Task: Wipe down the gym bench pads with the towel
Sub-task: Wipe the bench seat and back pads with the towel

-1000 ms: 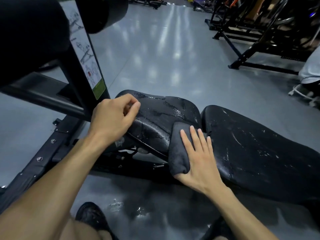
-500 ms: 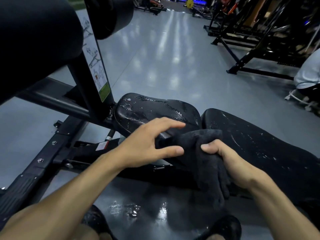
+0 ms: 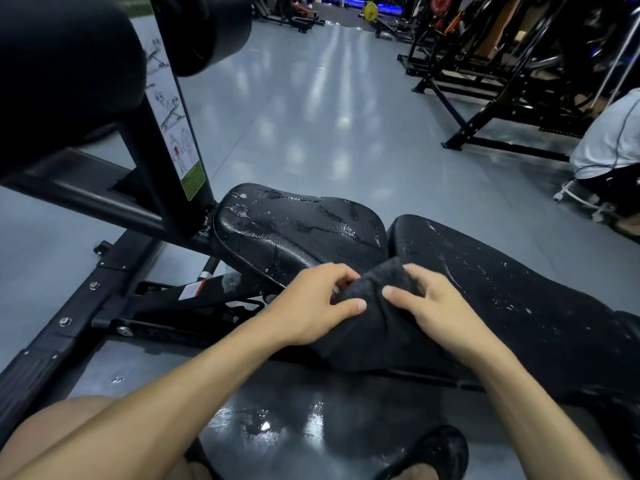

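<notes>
Towel (image 3: 377,327) bunched between left hand (image 3: 311,306) and right hand (image 3: 440,313).

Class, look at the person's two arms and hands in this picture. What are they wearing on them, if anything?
Nothing shows on them. The left hand and right hand are bare, with no gloves, rings, watch or bands in view. Both forearms are bare too, with no sleeves as far up as the picture shows. Fingernails look short and unpainted.

Rough cloth towel (image 3: 377,317); glossy, wet seat pad (image 3: 294,230).
</notes>
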